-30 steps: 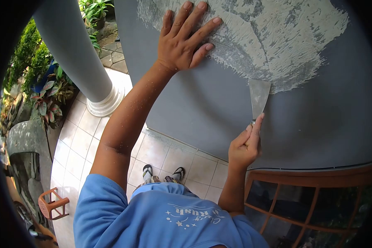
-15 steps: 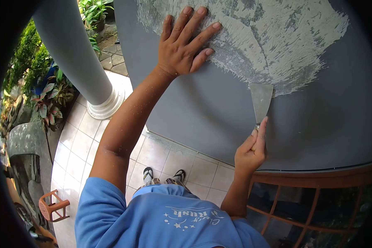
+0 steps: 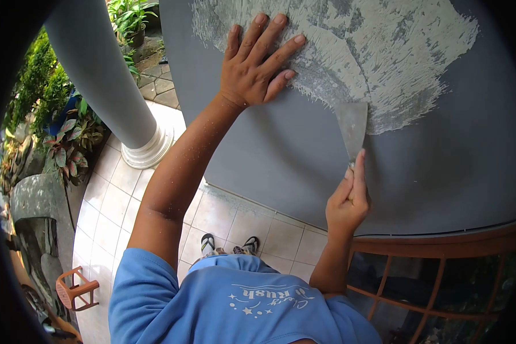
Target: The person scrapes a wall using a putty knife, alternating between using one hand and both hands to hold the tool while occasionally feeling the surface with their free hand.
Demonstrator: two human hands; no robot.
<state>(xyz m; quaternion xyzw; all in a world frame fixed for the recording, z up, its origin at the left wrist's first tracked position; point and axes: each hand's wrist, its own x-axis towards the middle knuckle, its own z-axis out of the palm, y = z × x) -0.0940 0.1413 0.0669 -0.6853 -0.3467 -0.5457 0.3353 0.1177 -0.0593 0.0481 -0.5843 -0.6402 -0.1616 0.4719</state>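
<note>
My left hand (image 3: 255,66) lies flat on the grey wall (image 3: 258,155), fingers spread, its fingertips over the lower left part of a rough whitish scraped patch (image 3: 407,51). To its right, my right hand (image 3: 350,198) is closed round the handle of a putty knife (image 3: 352,129), with one finger stretched up along it. The wide metal blade points up, and its edge touches the bottom border of the patch. Most of the handle is hidden in the hand.
A round grey column (image 3: 103,69) with a white base stands at the left, beside plants (image 3: 69,137). Below are floor tiles (image 3: 215,212), an orange stool (image 3: 74,288) at the lower left and a wood-framed window (image 3: 424,281) at the lower right.
The putty knife and my right hand's upper part have shifted up and slightly left along the patch's lower border. My left hand stays in about the same place.
</note>
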